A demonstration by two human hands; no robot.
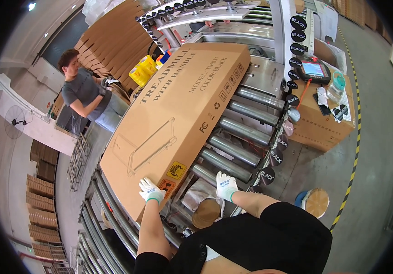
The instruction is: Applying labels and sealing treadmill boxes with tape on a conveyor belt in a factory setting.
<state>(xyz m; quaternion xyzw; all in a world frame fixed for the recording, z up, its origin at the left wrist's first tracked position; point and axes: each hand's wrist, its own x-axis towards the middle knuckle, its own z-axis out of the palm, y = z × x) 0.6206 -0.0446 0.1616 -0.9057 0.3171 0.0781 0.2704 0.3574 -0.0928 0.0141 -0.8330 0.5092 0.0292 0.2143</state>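
Observation:
A long, flat brown cardboard box (164,107) lies slantwise on a roller conveyor (243,131), its top printed with a line drawing. My left hand (152,191), in a white glove, rests on the box's near end with the fingers stretched out. Right beside it are a yellow label (176,170) and an orange label (167,185). My right hand (226,186), gloved too, is apart from the box, at the near metal rollers by the right-hand rail. Its fingers point forward and hold nothing that I can see.
Round black stickers (276,157) line the rail and the machine frame (276,32). At right, a carton (317,128) bears a handheld control panel (314,69) and a bottle (336,87). A co-worker (86,86) stands left beyond the box, near yellow tape rolls (142,71). A round-topped stool (317,202) stands lower right.

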